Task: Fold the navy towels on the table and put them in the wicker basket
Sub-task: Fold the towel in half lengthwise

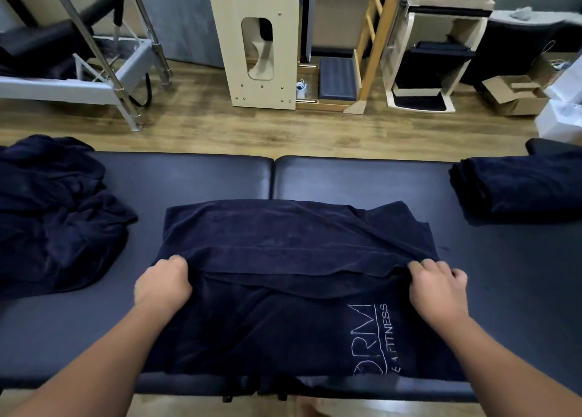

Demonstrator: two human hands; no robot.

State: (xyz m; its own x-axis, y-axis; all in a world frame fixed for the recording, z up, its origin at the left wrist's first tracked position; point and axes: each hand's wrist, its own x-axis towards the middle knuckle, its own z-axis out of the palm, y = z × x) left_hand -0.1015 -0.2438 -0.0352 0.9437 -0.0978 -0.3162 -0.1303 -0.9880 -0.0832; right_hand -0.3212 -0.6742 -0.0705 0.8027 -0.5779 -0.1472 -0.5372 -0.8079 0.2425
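Step in hand: folding. The towel (293, 259) lies at table (504, 290) centre, its near part at 6 o'clock. Left hand (162, 282) and right hand (436, 287) each pinch its folded edge, fingers curled on cloth. Next move, likely: carry that edge across, aligned. Unfolded heap (53, 215) at 9 o'clock; folded stack (519, 186) at 2 o'clock. Basket not visible.

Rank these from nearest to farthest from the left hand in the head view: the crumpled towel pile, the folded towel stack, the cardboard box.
From the left hand:
1. Crumpled towel pile, on the table's left end.
2. Folded towel stack, on the table's right end.
3. Cardboard box, on the floor beyond, far right.
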